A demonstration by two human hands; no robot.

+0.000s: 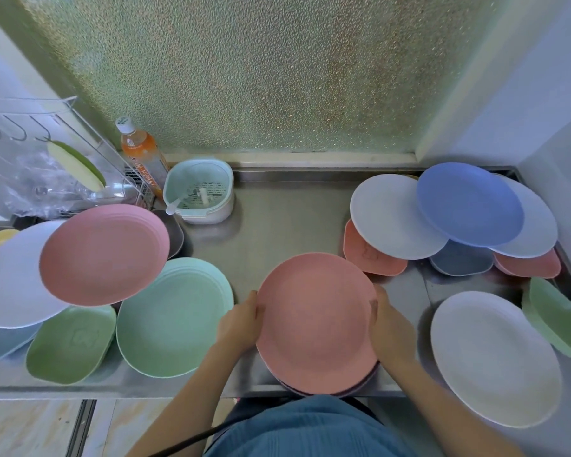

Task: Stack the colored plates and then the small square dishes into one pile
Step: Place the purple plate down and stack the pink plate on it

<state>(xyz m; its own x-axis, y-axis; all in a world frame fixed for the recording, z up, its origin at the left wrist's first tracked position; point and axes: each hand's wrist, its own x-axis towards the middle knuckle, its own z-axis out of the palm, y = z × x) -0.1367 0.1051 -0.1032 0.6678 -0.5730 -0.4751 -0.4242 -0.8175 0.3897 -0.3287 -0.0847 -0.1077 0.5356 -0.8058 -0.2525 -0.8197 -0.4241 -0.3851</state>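
Both hands hold a salmon-pink plate (315,318) at the counter's front centre, over a darker plate edge (356,389) that shows beneath it. My left hand (239,321) grips its left rim and my right hand (388,324) its right rim. On the left lie a pink plate (104,253), a white plate (10,282), a mint plate (175,316) and a green square dish (70,344). On the right lie a white plate (393,216), a blue plate (468,202), another white plate (493,356), and orange (371,255) and blue (460,260) square dishes.
A steel counter (277,225) carries everything. At the back stand a mint strainer bowl (200,194), an orange drink bottle (142,153) and a wire rack (47,159). Green dishes (557,316) lean at the far right. A frosted window fills the back wall.
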